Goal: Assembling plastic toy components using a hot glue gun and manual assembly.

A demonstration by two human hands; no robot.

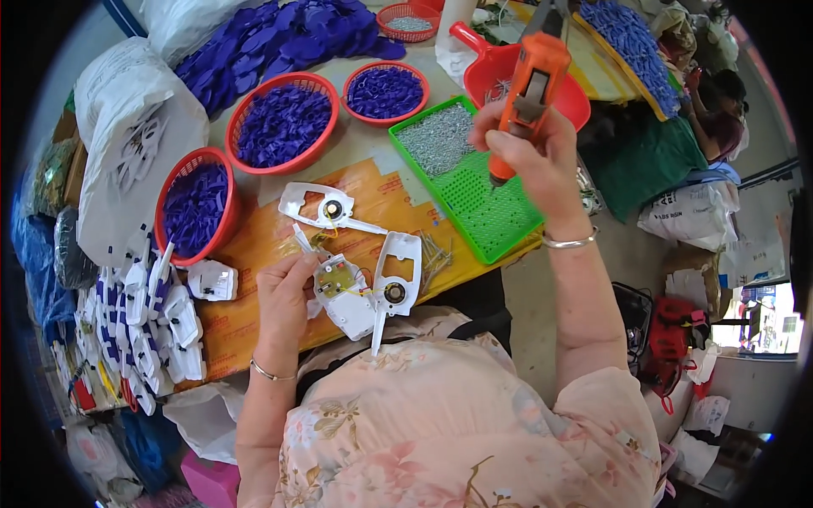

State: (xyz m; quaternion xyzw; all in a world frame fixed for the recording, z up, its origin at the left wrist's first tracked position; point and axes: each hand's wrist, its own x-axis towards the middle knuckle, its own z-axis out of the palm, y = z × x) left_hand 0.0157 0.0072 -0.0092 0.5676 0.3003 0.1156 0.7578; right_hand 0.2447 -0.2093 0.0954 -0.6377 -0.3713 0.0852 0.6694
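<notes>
Screwdriver (544, 74): orange, nearest us, gripped by our right hand (546, 162), tip pointing down over the green tray (506, 224); whether anything sits on the tip, we cannot tell.
Casing (349, 311): three white parts linked by thin wires (362, 293), close to the near edge of the table (237, 339); our left hand (284, 292) pinches the lowest part around its ten o'clock side.
Wires: we judge they could snag or tear if the parts were tugged apart.
Table edge: so near, it could let the casing slip toward us.
Table top: from the casing, metal pins (436, 254) crowd two o'clock, a red basket (235, 212) ten; orange covering (373, 176) stretches toward twelve.
</notes>
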